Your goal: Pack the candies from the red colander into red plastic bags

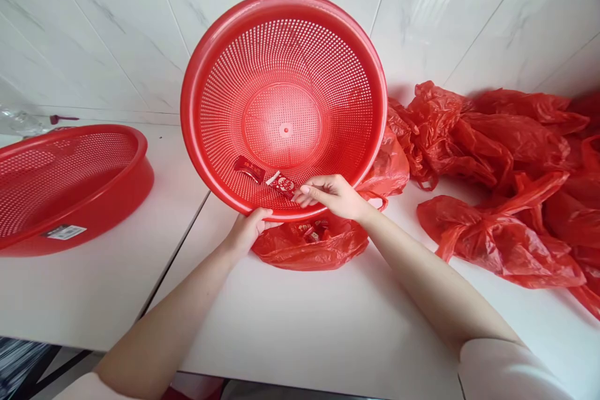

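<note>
A red plastic basket (285, 94) with a perforated wall is tilted, its mouth towards me. My left hand (250, 228) grips its lower rim, thumb over the edge. Inside, near that rim, lie a dark red wrapped packet (249, 169) and a red-and-white wrapped packet (282, 184). My right hand (328, 194) reaches over the rim, its curled fingers at the end of the red-and-white packet; whether they pinch it I cannot make out fully. Below the basket an opened red plastic bag (309, 256) holds several small wrapped packets (315, 231).
Another red basket (140, 175) with a white label (64, 232) stands at the left. Several filled red plastic bags (506, 225) are heaped at the right on the white table (300, 319). A tiled wall (117, 25) rises behind. A seam runs across the table left of centre.
</note>
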Tool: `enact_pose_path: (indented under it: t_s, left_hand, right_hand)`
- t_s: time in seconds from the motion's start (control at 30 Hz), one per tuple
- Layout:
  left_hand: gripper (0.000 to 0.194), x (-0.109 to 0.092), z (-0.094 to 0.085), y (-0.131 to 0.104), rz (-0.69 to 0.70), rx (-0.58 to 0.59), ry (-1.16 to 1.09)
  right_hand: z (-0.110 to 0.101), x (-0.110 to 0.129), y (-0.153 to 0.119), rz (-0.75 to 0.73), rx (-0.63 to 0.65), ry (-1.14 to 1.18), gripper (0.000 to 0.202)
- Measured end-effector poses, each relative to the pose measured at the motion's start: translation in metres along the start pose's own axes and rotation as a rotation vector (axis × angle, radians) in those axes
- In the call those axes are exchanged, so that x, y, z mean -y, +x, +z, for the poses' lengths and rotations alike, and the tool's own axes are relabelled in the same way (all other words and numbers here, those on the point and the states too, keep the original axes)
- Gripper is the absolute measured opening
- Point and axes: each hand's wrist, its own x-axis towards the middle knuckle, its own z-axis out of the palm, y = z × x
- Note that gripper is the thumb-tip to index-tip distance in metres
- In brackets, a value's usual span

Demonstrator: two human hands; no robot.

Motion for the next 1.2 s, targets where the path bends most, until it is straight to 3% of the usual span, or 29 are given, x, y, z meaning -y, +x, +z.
enact_pose_path:
  t_s: [0.13, 0.3, 0.43, 0.5, 0.67, 0.77, 0.87, 1.07, 1.2]
  left_hand:
    - [0.046, 0.003, 0.004, -0.004, -0.004, 0.021, 0.005]
    - [0.046, 0.009, 0.01, -0.012, -0.022, 0.052, 0.024]
    - [0.047, 0.01, 0.009, -0.013, -0.084, 0.005, 0.064]
    - [0.047, 0.008, 0.008, -0.013, -0.092, 0.006, 0.066]
    - [0.045, 0.007, 0.004, -0.011, -0.102, 0.068, 0.019]
    - [0.045, 0.008, 0.002, -0.01, -0.121, 0.048, 0.025]
    - [0.045, 0.008, 0.001, -0.01, -0.132, 0.029, 0.037]
    - [0.045, 0.006, 0.004, -0.011, -0.097, 0.037, 0.058]
    - [0.045, 0.004, 0.006, -0.011, -0.098, 0.026, 0.064]
  right_hand:
    - [0.008, -0.002, 0.001, -0.138, -0.225, -0.402, 0.03]
    - [0.014, -0.014, 0.003, -0.059, -0.174, -0.537, 0.05]
    - [0.007, -0.024, 0.008, 0.084, -0.204, -0.335, 0.058]
    - [0.003, -0.028, 0.012, 0.145, -0.255, -0.125, 0.051]
    - [-0.001, -0.027, 0.016, 0.121, -0.397, 0.349, 0.041]
    - [-0.001, -0.021, 0.016, 0.174, -0.366, 0.514, 0.039]
    - [0.0, -0.017, 0.015, 0.207, -0.33, 0.585, 0.037]
    - [0.0, -0.019, 0.016, 0.233, -0.417, 0.56, 0.047]
    - [0.0, -0.019, 0.015, 0.16, -0.41, 0.509, 0.051]
